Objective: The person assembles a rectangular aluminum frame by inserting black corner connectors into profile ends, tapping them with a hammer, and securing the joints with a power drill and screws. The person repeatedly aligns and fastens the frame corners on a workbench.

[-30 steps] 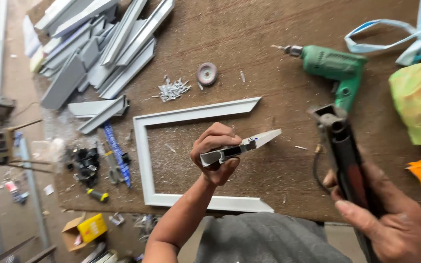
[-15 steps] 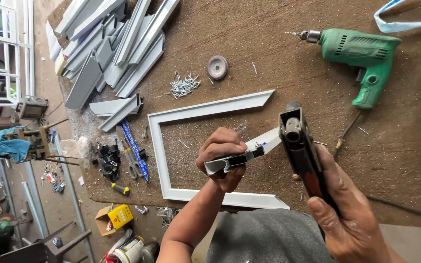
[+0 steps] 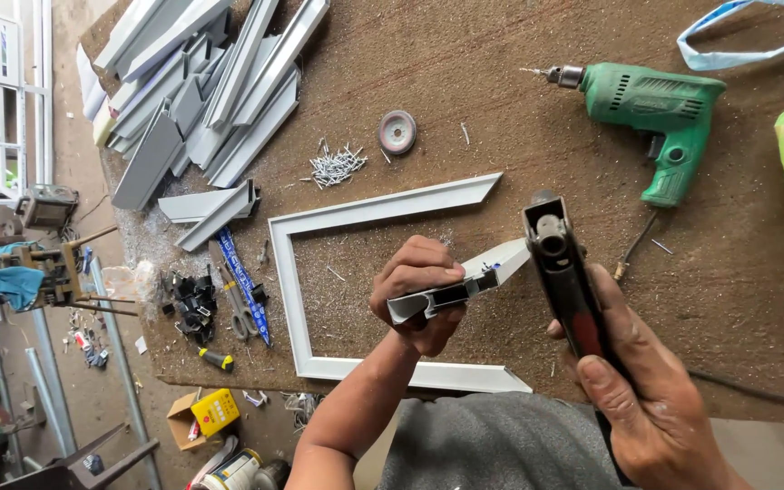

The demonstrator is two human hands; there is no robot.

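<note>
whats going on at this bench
A person stands over a brown worktable. Their left hand grips a short mitred piece of grey aluminium profile, held above a three-sided grey frame lying on the table. Their right hand holds a dark hand tool, its head close to the piece's cut end. A green electric drill and loose screws lie nearby.

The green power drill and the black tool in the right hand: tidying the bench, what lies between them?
In the head view, between the green power drill and the black tool in the right hand lie only the brown bench top and the drill's cord.
</note>
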